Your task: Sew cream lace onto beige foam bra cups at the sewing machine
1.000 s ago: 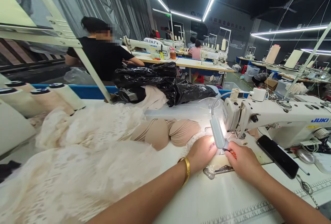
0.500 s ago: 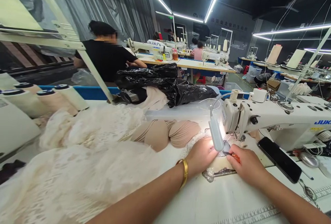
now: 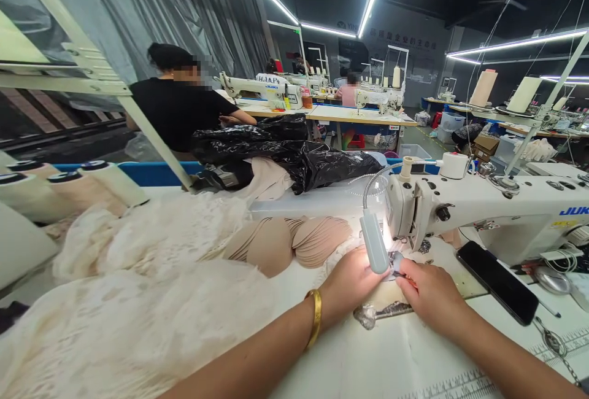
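Beside the needle end of a white sewing machine (image 3: 501,202), my left hand (image 3: 352,279) is closed on a small grey piece (image 3: 394,259); its fingertips are partly behind the grey lamp head (image 3: 375,245). My right hand (image 3: 432,294) pinches a small tool with an orange handle (image 3: 409,280), its dark tip against the grey piece. The lamp lights this spot brightly. Stacked beige cups (image 3: 271,245) lie left of my left hand, close to a heap of cream lace fabric (image 3: 151,301).
A black phone (image 3: 497,282) lies right of my right hand, near a pen and a chain. Black plastic bags (image 3: 294,153) rest behind a clear bin. Thread cones (image 3: 110,181) stand at left. A person in black (image 3: 179,104) sits beyond the table.
The view has shifted slightly, so most things sit a little further left. Both hands keep their hold, and the grey piece shows at a slightly different angle.
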